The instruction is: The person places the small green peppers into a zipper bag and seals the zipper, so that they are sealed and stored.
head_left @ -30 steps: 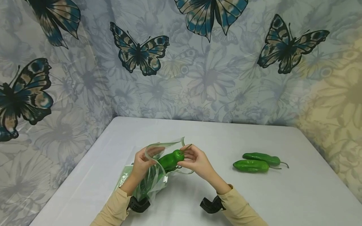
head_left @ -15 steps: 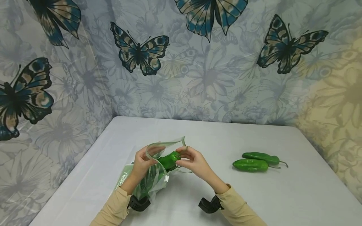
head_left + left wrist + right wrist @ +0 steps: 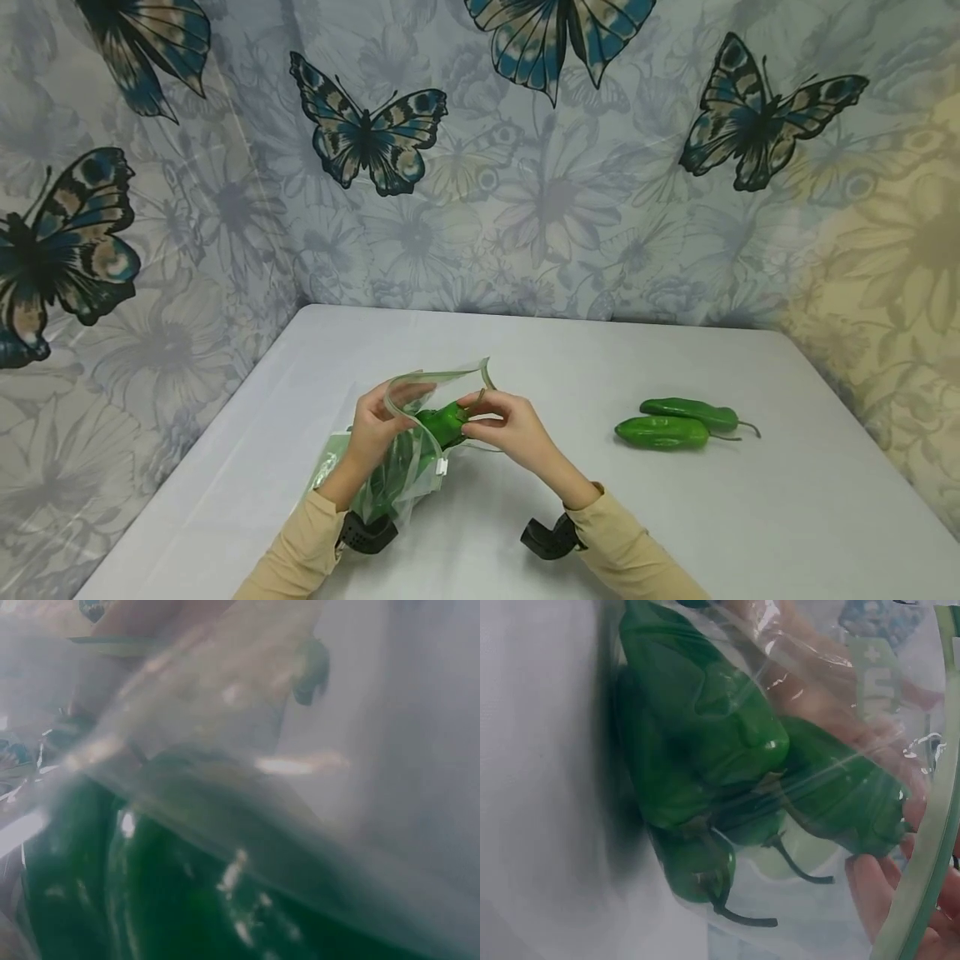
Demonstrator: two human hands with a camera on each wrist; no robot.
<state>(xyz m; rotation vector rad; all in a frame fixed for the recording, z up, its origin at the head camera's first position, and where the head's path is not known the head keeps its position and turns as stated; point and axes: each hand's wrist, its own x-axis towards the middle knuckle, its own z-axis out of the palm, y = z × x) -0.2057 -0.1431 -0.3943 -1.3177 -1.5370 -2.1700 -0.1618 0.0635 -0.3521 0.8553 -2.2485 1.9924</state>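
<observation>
In the head view my left hand (image 3: 375, 427) holds the clear zip bag (image 3: 406, 492) by its mouth, thumb outside; some of its fingers show through the plastic. My right hand (image 3: 517, 427) pinches a green pepper (image 3: 444, 423) near its stem end, and the pepper lies partly inside the bag's mouth. Through the plastic in the right wrist view, several green peppers (image 3: 705, 750) with stems are visible. There the fingertips (image 3: 874, 889) of my right hand touch the blunt end of the held pepper (image 3: 840, 787). Plastic and glare blur the left wrist view.
Two more green peppers, a nearer one (image 3: 660, 432) and a farther one (image 3: 690, 411), lie side by side on the white table (image 3: 570, 358) at right. A small white slider (image 3: 442, 467) sits on the bag's edge. Butterfly-patterned cloth hangs behind the table.
My right hand has moved left and slightly down, carrying the held pepper deeper into the bag. My left hand stays at the bag's mouth. The two loose peppers have not moved on the table.
</observation>
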